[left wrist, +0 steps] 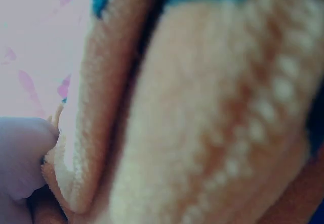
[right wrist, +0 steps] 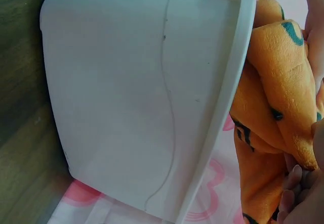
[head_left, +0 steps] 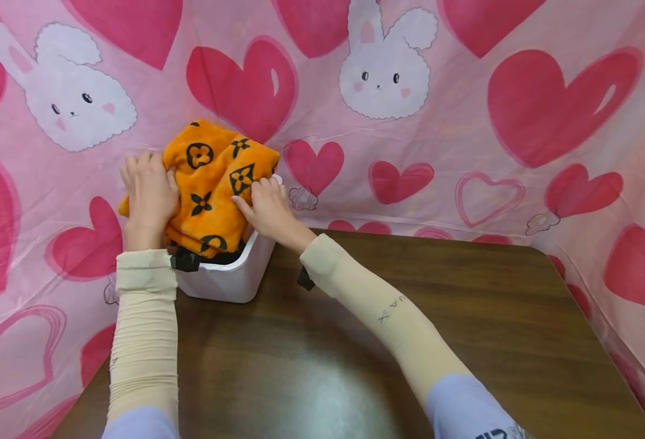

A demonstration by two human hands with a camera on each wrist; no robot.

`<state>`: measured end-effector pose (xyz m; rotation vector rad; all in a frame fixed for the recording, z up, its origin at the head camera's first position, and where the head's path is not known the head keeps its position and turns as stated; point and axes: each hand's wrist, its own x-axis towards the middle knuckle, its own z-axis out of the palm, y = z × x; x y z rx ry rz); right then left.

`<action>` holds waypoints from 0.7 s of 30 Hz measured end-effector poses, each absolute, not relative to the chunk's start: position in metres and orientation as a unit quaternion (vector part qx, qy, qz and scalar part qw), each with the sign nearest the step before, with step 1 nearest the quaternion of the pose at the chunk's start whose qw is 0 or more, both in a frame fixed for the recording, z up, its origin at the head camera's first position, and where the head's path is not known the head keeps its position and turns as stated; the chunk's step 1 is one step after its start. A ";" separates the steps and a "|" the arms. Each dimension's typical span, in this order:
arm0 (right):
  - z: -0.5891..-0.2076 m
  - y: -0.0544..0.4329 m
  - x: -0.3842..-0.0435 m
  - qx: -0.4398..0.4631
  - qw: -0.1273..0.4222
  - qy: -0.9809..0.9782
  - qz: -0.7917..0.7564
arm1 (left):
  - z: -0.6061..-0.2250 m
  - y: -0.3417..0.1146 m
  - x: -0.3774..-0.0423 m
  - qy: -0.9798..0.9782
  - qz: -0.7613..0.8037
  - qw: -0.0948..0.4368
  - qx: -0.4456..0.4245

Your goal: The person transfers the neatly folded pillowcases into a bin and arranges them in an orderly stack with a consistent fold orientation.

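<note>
A plush orange cloth (head_left: 207, 183) with black flower motifs is bunched over the top of a white plastic bin (head_left: 224, 283), covering most of its opening. My left hand (head_left: 149, 192) grips the cloth at its left side, and part of it sticks out beyond that hand. On the right side, my right hand (head_left: 270, 207) holds the cloth near the bin's rim; its curled fingers (right wrist: 291, 186) show in the right wrist view. Blurred folds of the cloth (left wrist: 202, 107) fill the left wrist view, beside part of a hand (left wrist: 23, 153). What lies under the cloth is mostly hidden.
The bin stands at the back left of a dark brown wooden table (head_left: 355, 329). Right behind it hangs a pink sheet (head_left: 322, 110) with hearts and rabbits, which also runs along both sides. Something dark (head_left: 224, 257) shows inside the bin's front rim.
</note>
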<state>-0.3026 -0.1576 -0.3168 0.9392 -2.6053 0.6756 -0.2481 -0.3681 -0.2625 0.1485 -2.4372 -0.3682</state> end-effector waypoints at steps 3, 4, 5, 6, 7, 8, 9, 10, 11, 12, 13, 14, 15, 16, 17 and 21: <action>-0.320 -0.159 -0.304 0.329 0.136 -0.904 0.236 | -0.268 -0.371 -0.248 -0.936 -0.140 0.317 0.057; -0.322 -0.159 -0.304 0.330 0.131 -0.904 0.237 | -0.269 -0.372 -0.249 -0.938 -0.139 0.311 0.057; -0.323 -0.159 -0.304 0.330 0.126 -0.905 0.236 | -0.271 -0.373 -0.249 -0.940 -0.139 0.305 0.058; -0.324 -0.159 -0.305 0.330 0.120 -0.906 0.235 | -0.272 -0.374 -0.249 -0.942 -0.140 0.298 0.058; -0.325 -0.159 -0.305 0.330 0.115 -0.907 0.237 | -0.273 -0.374 -0.250 -0.944 -0.140 0.292 0.057; -0.326 -0.160 -0.305 0.330 0.111 -0.907 0.237 | -0.274 -0.375 -0.250 -0.946 -0.142 0.286 0.057; -0.327 -0.160 -0.306 0.330 0.106 -0.907 0.237 | -0.276 -0.375 -0.251 -0.947 -0.143 0.281 0.058; -0.328 -0.160 -0.306 0.330 0.103 -0.908 0.238 | -0.277 -0.376 -0.251 -0.948 -0.144 0.277 0.058; -0.328 -0.160 -0.307 0.330 0.100 -0.908 0.238 | -0.278 -0.377 -0.251 -0.949 -0.145 0.275 0.057; -0.329 -0.161 -0.307 0.330 0.097 -0.908 0.239 | -0.279 -0.377 -0.252 -0.949 -0.144 0.273 0.057; -0.329 -0.161 -0.308 0.330 0.095 -0.908 0.239 | -0.281 -0.378 -0.253 -0.950 -0.144 0.272 0.056; -0.330 -0.161 -0.308 0.331 0.093 -0.909 0.237 | -0.282 -0.379 -0.254 -0.950 -0.143 0.272 0.057; -0.330 -0.161 -0.309 0.331 0.089 -0.909 0.237 | -0.283 -0.380 -0.254 -0.950 -0.142 0.271 0.056; -0.330 -0.162 -0.309 0.331 0.086 -0.910 0.236 | -0.285 -0.381 -0.255 -0.951 -0.142 0.268 0.057; -0.330 -0.162 -0.310 0.332 0.082 -0.910 0.235 | -0.285 -0.381 -0.255 -0.952 -0.141 0.267 0.057; -0.333 -0.163 -0.316 0.335 0.068 -0.911 0.232 | -0.287 -0.385 -0.256 -0.955 -0.138 0.254 0.060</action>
